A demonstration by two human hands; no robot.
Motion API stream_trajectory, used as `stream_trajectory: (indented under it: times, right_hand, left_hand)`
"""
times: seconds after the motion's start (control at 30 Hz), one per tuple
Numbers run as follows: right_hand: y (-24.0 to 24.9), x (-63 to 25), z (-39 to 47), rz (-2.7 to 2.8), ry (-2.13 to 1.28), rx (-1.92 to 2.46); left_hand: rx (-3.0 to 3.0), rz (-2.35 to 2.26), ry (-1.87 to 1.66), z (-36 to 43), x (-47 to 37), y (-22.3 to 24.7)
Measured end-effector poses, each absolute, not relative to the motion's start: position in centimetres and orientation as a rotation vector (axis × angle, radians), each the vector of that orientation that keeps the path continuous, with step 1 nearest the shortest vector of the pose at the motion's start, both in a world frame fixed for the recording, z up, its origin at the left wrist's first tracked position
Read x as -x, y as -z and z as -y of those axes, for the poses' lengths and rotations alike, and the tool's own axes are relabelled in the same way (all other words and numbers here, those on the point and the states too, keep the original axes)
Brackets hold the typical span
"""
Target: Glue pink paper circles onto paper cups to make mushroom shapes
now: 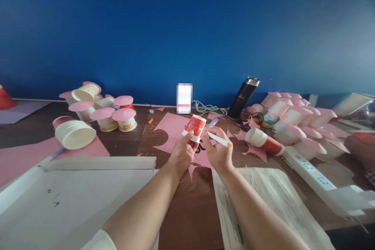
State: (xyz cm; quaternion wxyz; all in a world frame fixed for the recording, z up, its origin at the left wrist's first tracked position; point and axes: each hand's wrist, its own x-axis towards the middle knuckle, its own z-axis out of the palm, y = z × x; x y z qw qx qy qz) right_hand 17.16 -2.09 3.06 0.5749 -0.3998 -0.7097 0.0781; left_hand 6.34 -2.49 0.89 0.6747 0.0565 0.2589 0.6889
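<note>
My left hand [185, 150] is closed around the lower end of a small red and white paper cup [194, 125], which is tilted above the table. In my right hand [219, 149] is a white marker pen [218, 139] with an orange end. Its tip points at the right side of the cup, and my fingers hide whether it touches. Beneath both hands lies a cut pink paper sheet [170, 127] with round pieces missing. A black loop [200, 147], perhaps scissor handles, partly shows between my wrists.
Paper cups with pink discs [124, 115] stand left, more cups [304, 113] right. Cup stacks lie at left [74, 133] and right [265, 141]. A black thermos [243, 97], lit phone [184, 99], power strip [313, 174], white box lid [96, 163] and printed sheet [272, 199] surround my arms.
</note>
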Motion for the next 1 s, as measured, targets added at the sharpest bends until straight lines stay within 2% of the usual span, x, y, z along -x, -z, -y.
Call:
stream_trajectory:
  times: [1.0]
  right_hand:
    - [-3.16,-16.94,2.11,1.702,-0.118,0.915]
  left_hand:
    - [-0.155,-0.562,-1.549,2.6,-6.4,-0.99]
